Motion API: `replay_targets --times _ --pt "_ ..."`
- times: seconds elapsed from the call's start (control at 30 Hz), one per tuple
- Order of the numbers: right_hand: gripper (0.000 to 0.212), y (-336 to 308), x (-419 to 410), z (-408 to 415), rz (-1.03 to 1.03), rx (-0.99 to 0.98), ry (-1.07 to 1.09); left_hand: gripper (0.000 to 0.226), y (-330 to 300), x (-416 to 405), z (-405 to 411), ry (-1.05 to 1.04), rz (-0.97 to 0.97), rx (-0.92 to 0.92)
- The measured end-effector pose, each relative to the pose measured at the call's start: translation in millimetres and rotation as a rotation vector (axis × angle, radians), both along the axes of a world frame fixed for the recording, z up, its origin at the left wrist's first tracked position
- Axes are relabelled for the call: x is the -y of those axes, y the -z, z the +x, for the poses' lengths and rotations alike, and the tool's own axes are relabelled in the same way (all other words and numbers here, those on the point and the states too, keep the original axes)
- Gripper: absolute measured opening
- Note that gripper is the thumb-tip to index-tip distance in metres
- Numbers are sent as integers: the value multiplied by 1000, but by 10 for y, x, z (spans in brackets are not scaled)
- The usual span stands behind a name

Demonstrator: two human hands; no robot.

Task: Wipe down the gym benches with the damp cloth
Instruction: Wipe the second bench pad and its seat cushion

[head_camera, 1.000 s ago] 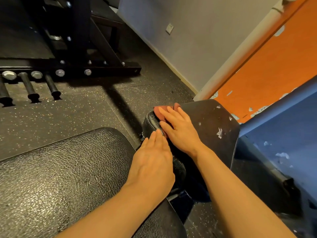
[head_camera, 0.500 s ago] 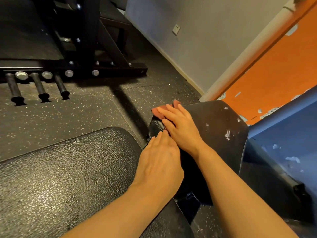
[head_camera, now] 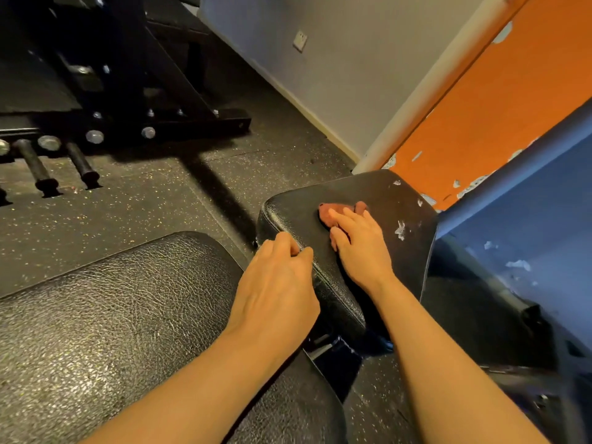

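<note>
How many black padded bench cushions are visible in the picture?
2. The large cushion lies under the left hand; the small cushion is under the right hand and cloth. Others may be out of view.

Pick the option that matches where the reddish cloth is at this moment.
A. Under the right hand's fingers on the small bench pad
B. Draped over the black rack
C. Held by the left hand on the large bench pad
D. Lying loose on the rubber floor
A: the reddish cloth sits under the flat right hand on top of the small bench pad, while the left hand grips the pad's near edge.
</note>
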State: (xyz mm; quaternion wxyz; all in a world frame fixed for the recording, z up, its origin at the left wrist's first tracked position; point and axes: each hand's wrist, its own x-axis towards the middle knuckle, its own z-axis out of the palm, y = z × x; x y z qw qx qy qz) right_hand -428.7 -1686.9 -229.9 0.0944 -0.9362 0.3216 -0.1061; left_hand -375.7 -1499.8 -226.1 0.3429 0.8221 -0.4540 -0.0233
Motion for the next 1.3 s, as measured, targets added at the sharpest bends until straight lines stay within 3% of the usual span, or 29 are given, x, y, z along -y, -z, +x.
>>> replay_targets --times 0.2,0.43,0.7,0.9,1.0,1.1,1.2,1.3 --pt "39 -74 -344 -381 8 6 -183 42 16 -5 -17 59 -2 28" --pt "40 -107 -19 -359 -50 -59 84 38 4 -12 -26 58 13 24" --pt "42 -62 -597 -555 14 9 -147 33 15 -19 -33 72 -23 19" --pt "52 -10 -27 -563 -63 -81 78 33 26 -24 -31 74 -9 16" --pt "68 12 -193 -507 -113 -91 89 30 16 -17 -39 73 7 19" --pt "42 -48 -500 -594 -12 12 17 27 5 -17 -31 70 21 32" --pt "42 -103 -591 -846 27 -6 -145 31 25 -13 -33 95 17 38" --pt "40 -107 -338 -998 63 -40 -105 38 24 -20 -45 115 42 48"
